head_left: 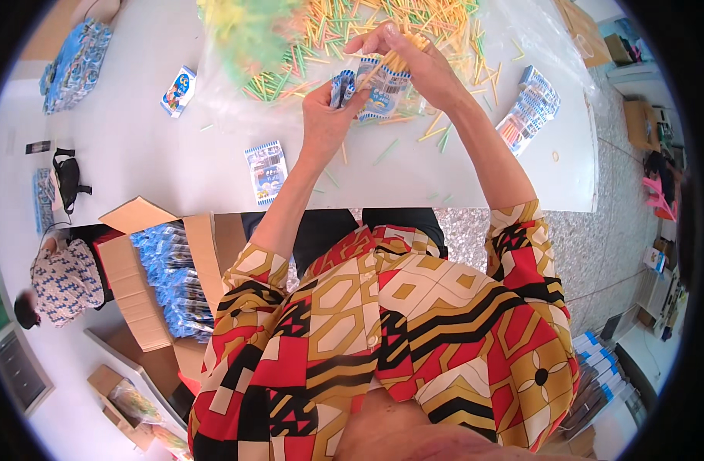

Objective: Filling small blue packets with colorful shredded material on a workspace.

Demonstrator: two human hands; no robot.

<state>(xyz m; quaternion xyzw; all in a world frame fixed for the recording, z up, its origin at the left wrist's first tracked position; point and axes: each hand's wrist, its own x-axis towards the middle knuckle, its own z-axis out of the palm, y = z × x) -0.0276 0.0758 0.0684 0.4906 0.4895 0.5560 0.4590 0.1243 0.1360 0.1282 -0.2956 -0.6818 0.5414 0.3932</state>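
Note:
My left hand [326, 119] is closed on a blue-and-white plastic packet [384, 92], pinching its left side; a folded blue-striped piece [342, 88] shows between the fingers. My right hand [432, 71] grips a bundle of thin yellow sticks [402, 55]. The sticks' lower ends are at the packet's upper edge, and I cannot tell how far inside they are. Beyond both hands spreads a heap of loose yellow, green and pink sticks [336, 34] on clear plastic sheeting. A flat blue-and-white packet [266, 172] lies nearer me, left of my left forearm.
On the white table [190, 165] are a small packet [178, 91] and a packet stack [78, 65] at left, and a fanned packet row [530, 110] at right. A cardboard box [137, 288] of blue packets stands below left. Another person [69, 280] is at far left.

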